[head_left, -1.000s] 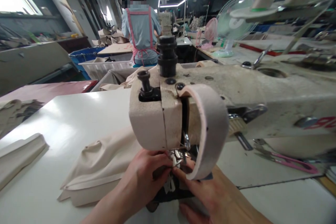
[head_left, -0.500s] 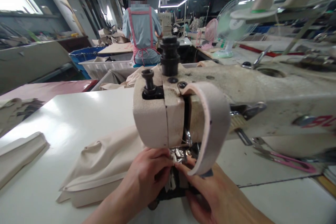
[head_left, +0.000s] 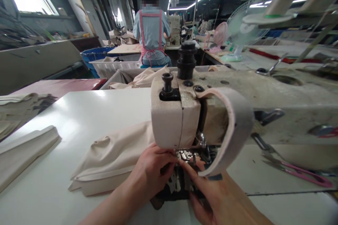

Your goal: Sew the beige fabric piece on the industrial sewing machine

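Observation:
My left hand (head_left: 154, 168) is closed in a pinch beside the presser foot (head_left: 187, 154) of a sewing machine (head_left: 169, 123). My right hand (head_left: 211, 190) meets it from the other side, its index fingertip close to the left fingertips and its lower fingers curled beneath the machine bed. Whatever lies between the fingertips is too small or hidden to make out. A folded piece of beige fabric (head_left: 113, 158) lies left of my left hand and runs behind it toward the machine head. A curved pale strap (head_left: 239, 123) on the head partly covers my right hand.
Pink-handled scissors (head_left: 303, 172) lie right of the needle area. Another beige piece (head_left: 29, 154) rests on the white table (head_left: 105, 105) at far left. Stacked fabric (head_left: 23, 112) is behind it. Ahead, a person (head_left: 151, 35) in a pink-strapped apron sits facing away, near plastic bins (head_left: 116, 65).
The view has turned slightly left, so the machine and surroundings sit farther right. Both hands stay together at the presser foot, with little visible movement relative to it.

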